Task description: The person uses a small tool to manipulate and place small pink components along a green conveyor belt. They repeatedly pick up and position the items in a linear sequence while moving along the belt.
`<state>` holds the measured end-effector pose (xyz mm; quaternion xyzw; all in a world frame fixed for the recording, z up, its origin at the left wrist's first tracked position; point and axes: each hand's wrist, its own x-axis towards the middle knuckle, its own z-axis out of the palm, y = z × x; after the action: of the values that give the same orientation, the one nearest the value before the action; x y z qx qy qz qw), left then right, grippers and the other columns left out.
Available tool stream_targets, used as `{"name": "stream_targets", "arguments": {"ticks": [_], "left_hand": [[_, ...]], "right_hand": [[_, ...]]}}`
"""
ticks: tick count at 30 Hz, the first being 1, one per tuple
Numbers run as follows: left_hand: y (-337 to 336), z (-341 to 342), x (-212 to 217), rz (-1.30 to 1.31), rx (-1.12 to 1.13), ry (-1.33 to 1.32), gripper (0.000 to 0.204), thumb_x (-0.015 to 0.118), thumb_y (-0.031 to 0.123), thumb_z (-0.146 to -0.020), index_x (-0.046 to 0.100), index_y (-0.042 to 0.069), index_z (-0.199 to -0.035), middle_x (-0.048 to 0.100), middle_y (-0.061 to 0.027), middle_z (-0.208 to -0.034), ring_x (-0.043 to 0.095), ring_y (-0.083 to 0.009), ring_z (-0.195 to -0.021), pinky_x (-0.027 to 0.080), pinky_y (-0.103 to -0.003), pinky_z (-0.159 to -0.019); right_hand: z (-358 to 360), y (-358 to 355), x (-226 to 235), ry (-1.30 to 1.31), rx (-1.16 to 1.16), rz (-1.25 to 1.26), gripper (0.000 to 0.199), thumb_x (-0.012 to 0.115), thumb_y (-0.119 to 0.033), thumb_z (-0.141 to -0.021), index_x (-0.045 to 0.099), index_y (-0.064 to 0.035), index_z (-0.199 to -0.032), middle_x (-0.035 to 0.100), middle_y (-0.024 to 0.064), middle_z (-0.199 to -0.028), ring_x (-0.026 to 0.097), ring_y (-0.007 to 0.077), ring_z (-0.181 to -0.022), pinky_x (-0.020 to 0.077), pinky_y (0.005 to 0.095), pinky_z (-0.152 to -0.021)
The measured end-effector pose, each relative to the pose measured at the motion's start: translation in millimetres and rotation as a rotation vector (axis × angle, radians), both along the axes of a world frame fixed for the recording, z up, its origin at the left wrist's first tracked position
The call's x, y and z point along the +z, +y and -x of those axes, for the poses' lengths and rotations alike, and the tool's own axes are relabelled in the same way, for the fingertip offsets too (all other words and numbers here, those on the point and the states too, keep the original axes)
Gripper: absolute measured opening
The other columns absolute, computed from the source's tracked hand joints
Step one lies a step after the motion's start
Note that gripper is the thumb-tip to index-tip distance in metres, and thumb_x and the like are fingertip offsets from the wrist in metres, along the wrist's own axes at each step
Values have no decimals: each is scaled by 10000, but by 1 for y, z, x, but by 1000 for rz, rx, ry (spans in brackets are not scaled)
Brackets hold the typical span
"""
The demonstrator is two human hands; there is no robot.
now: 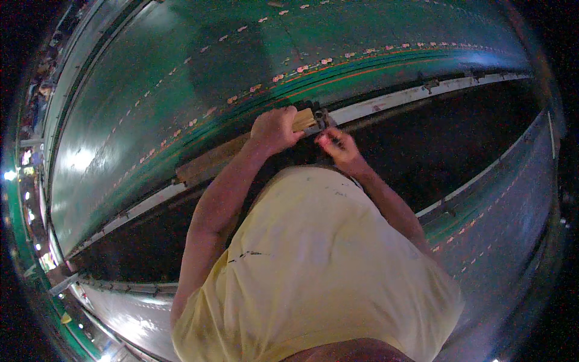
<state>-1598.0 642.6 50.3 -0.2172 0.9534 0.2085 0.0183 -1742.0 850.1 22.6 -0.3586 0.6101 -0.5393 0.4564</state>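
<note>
Rail (386, 105) edges a flower-patterned green table (151, 102) where the left hand (274, 129) clasps, half hiding, a yellowish block (304, 119); the blurred right hand's (342, 148) hold is unclear.

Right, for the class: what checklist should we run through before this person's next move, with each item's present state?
1. Left hand holding the pale wooden piece: ok, closed on it.
2. Right hand empty: cannot tell, its fingers are blurred.
3. Metal fitting fastened: cannot tell, too small and dark.
4. Brown strip lying along the edge of the green table: ok.
5. Yellow shirt unmarked: not ok, dark marks show on it.
</note>
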Motion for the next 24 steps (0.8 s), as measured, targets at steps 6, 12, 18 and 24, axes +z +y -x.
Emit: {"name": "stream_targets", "arguments": {"ticks": [6,12,18,24], "left_hand": [[4,6,20,-39,3,-25,483,865,419,-865,627,58,-1081,760,-182,-1075,751,-415,-1043,605,-551,-879],[6,8,19,-30,51,-125,496,863,438,-858,641,69,-1104,761,-176,-1071,754,-411,-1034,608,-547,-883],[6,8,28,-70,56,-137,523,868,428,-846,660,80,-1176,756,-184,-1097,746,-410,-1063,606,-541,-898],[0,-8,28,-8,33,-63,536,870,428,-839,661,81,-1189,752,-186,-1109,740,-407,-1078,604,-540,-893]], "right_hand": [[5,-1,-34,214,-419,146,182,685,-192,-1099,710,-28,-1023,737,62,-969,688,170,-933,561,356,-856],[34,11,-39,285,30,73,177,689,-237,-1120,715,-64,-1092,710,43,-1061,644,155,-1034,526,351,-946],[56,3,-2,372,127,223,320,642,-327,-1126,623,-42,-979,640,135,-880,621,275,-822,513,451,-767],[88,-17,13,543,144,203,261,626,-297,-1107,695,-47,-1080,707,227,-984,704,446,-917,557,504,-804]]}}
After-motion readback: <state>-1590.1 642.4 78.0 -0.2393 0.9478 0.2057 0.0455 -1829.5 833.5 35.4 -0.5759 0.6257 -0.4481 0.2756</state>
